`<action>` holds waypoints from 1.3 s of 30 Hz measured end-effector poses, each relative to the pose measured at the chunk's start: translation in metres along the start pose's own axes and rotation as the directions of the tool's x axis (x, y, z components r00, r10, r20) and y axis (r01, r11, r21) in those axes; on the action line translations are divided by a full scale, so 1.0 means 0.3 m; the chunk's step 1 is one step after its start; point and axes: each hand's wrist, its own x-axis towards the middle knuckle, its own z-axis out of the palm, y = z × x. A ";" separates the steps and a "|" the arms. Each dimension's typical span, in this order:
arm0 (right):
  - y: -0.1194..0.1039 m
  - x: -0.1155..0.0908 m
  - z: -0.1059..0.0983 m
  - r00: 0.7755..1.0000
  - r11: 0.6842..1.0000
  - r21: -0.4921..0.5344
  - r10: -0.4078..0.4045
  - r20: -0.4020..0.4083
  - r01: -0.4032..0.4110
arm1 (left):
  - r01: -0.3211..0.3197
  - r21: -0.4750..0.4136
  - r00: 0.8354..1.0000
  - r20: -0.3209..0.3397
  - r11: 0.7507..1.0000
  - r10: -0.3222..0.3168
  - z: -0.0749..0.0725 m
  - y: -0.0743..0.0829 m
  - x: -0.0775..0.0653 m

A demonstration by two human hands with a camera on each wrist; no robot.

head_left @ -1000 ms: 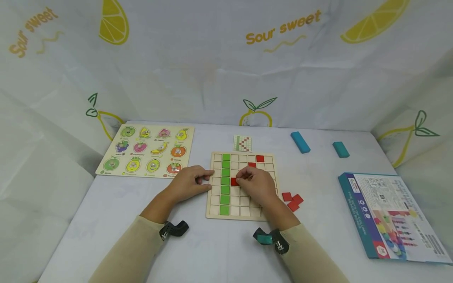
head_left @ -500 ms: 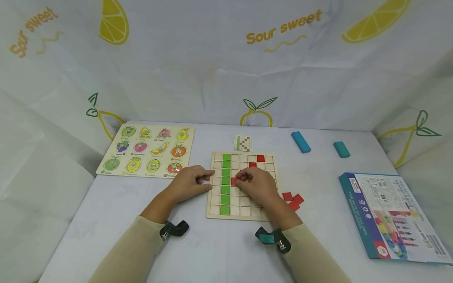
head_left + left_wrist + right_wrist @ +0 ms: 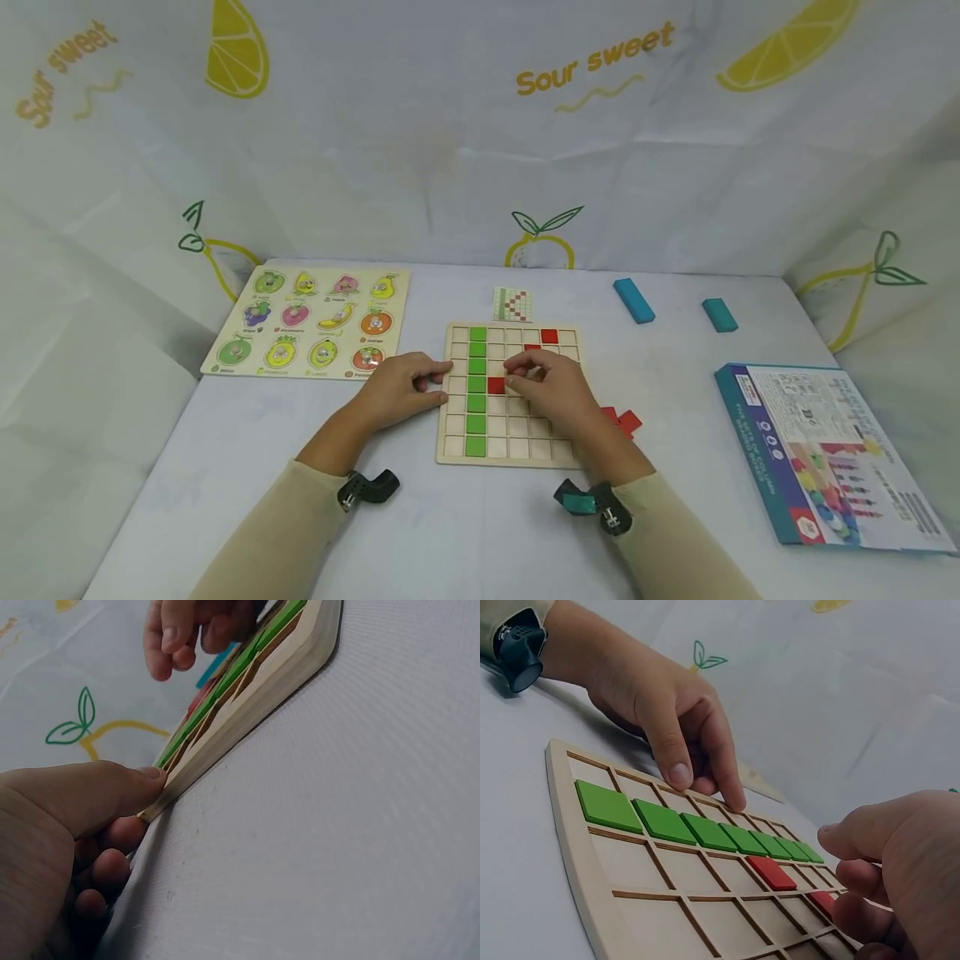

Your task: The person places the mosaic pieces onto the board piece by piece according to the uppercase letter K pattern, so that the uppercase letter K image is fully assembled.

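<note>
A square wooden grid board (image 3: 510, 462) lies before me, with a column of green tiles (image 3: 476, 403) near its left side. One red tile (image 3: 496, 386) sits in a cell beside that column. More red tiles run up to the right, with a red tile (image 3: 550, 337) near the top; my fingers cover part of that line. My left hand (image 3: 397, 387) touches the board's left rim with thumb and forefinger. My right hand (image 3: 553, 387) hovers over the board just right of the red tile, thumb and forefinger apart, nothing seen between them.
Loose red tiles (image 3: 628, 422) lie right of the board, partly behind my wrist. Behind it is a small pattern card (image 3: 513, 305). A fruit puzzle board (image 3: 307, 321) is at left; a blue block (image 3: 633, 301), teal block (image 3: 720, 315) and flat box (image 3: 832, 458) are at right.
My right thumb and forefinger have left the red tile beside the green column, and the hand has shifted slightly right. The tile stays in its cell. My left hand remains at the rim.
</note>
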 end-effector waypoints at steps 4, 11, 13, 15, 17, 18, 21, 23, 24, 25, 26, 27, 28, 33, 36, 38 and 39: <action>0.010 -0.022 -0.039 1.000 0.999 -0.032 0.006 0.004 -0.006 | -0.004 -0.002 1.000 -0.003 1.000 0.004 -0.003 -0.002 -0.006; 0.051 -0.072 -0.143 0.999 0.996 -0.088 -0.010 -0.037 0.007 | -0.019 0.004 1.000 -0.004 1.000 0.020 -0.004 -0.003 -0.005; 0.064 -0.087 -0.170 0.999 0.995 -0.096 0.019 -0.047 -0.024 | -0.016 0.007 1.000 -0.005 1.000 0.016 -0.003 -0.005 -0.005; 0.077 -0.106 -0.195 0.997 0.993 -0.095 0.059 -0.057 -0.064 | -0.011 0.009 1.000 -0.007 1.000 0.011 -0.001 -0.006 -0.005; 0.094 -0.124 -0.220 0.994 0.991 -0.098 0.087 -0.060 -0.092 | -0.007 0.008 1.000 -0.007 1.000 0.007 -0.001 -0.006 -0.005; 0.102 -0.134 -0.232 0.993 0.989 -0.097 0.102 -0.059 -0.108 | -0.005 0.007 1.000 -0.006 1.000 0.005 0.000 -0.006 -0.004; 0.129 -0.161 -0.267 0.989 0.984 -0.115 0.127 -0.078 -0.135 | -0.005 0.005 1.000 -0.005 1.000 0.005 0.001 -0.007 -0.002; 0.147 -0.177 -0.288 0.986 0.980 -0.133 0.137 -0.094 -0.149 | -0.006 0.006 1.000 -0.004 1.000 0.006 0.002 -0.009 -0.002; 0.155 -0.186 -0.297 0.984 0.977 -0.141 0.146 -0.104 -0.160 | -0.007 0.008 1.000 -0.003 1.000 0.007 0.003 -0.010 -0.002; 0.164 -0.194 -0.307 0.982 0.974 -0.153 0.151 -0.113 -0.168 | -0.009 0.009 1.000 -0.003 1.000 0.009 0.004 -0.010 -0.001; 0.172 -0.202 -0.316 0.980 0.971 -0.164 0.155 -0.121 -0.174 | -0.011 0.012 1.000 -0.002 1.000 0.011 0.004 -0.010 -0.001; 0.181 -0.209 -0.325 0.980 0.969 -0.173 0.157 -0.126 -0.178 | -0.012 0.012 1.000 -0.003 1.000 0.012 0.005 -0.010 -0.001; 0.191 -0.216 -0.334 0.980 0.966 -0.187 0.154 -0.127 -0.176 | -0.012 0.014 1.000 -0.003 1.000 0.012 0.005 -0.011 -0.001; 0.230 -0.243 -0.370 0.985 0.955 -0.253 0.132 -0.107 -0.155 | -0.001 0.016 1.000 -0.003 1.000 0.001 0.005 -0.009 -0.004; 0.249 -0.251 -0.388 0.987 0.949 -0.277 0.131 -0.095 -0.153 | 0.004 0.010 1.000 -0.003 1.000 -0.004 0.004 -0.004 -0.006; 0.259 -0.253 -0.397 0.987 0.946 -0.285 0.135 -0.090 -0.156 | 0.004 0.005 1.000 -0.003 1.000 -0.004 0.004 -0.001 -0.005; 0.264 -0.254 -0.400 0.987 0.945 -0.288 0.133 -0.087 -0.153 | 0.003 0.004 1.000 -0.004 1.000 -0.003 0.003 0.001 -0.004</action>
